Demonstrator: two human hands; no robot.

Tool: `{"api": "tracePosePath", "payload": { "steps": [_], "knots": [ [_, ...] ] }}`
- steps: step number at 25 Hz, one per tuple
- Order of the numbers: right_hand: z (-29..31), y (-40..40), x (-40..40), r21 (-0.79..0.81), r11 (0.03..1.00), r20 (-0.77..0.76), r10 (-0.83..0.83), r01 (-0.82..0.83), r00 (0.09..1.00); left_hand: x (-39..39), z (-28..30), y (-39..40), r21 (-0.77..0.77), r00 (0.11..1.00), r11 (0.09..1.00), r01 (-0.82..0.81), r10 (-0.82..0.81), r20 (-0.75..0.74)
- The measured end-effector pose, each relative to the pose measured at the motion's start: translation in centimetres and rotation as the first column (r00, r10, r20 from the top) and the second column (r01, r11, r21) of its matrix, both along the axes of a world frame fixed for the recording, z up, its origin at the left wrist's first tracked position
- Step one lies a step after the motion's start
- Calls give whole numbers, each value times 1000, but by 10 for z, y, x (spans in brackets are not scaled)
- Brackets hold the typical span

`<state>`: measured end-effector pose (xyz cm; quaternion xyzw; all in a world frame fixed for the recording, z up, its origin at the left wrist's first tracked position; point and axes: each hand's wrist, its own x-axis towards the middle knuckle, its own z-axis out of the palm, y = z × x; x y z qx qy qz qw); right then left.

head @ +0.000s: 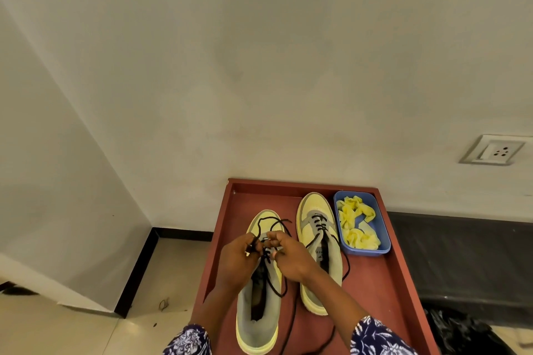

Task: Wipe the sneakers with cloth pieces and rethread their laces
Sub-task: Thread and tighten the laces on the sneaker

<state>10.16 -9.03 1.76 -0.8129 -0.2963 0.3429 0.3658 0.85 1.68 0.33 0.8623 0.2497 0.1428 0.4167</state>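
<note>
Two yellow-and-grey sneakers stand side by side on a reddish-brown table (383,291), toes pointing away from me. Over the left sneaker (256,323) my left hand (238,259) pinches its black lace (275,223) near the upper eyelets, and my right hand (288,258) pinches another strand of the same lace just beside it. Loops of that lace arc over the toe and trail down past the heel. The right sneaker (315,212) has its lace partly threaded, with loose ends hanging over its side. My hands hide the left sneaker's eyelets.
A blue plastic tub (380,229) holding several yellow cloth pieces (356,222) sits at the table's far right corner, touching the right sneaker. The table stands against a cream wall with a socket plate (493,150). Tiled floor lies to the left.
</note>
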Motion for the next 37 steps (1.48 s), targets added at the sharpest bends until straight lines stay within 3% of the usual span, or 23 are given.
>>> {"api": "tracePosePath", "payload": {
  "steps": [3,7,13,19,22,25,32,35,37],
  "knots": [
    [-6,5,0,-8,999,2,42,-42,999,3,-8,-3,97,998,994,-42,37,53],
    [-8,9,1,-21,999,47,46,-45,998,4,-11,-10,111,990,989,-102,90,109],
    [5,8,5,-74,995,232,89,-74,969,-1,-12,-3,-16,989,994,-105,106,105],
    [18,4,12,-179,972,274,199,-153,941,-5,-7,-1,-90,998,996,-9,15,62],
    [27,3,11,-398,907,482,336,-139,809,-2,-13,-1,-138,999,990,-24,29,37],
    [27,-2,11,-545,838,633,386,33,671,-2,-10,-2,-173,999,985,-23,27,20],
    [31,-27,33,-487,845,697,224,221,682,-10,0,-1,-229,999,973,-36,32,-21],
    [41,-30,49,-297,923,692,30,246,722,-9,-7,3,-285,997,955,-76,71,-27],
    [50,-32,60,-85,945,576,-212,316,790,-10,-8,5,-320,995,942,-104,95,-43]
  ]
}}
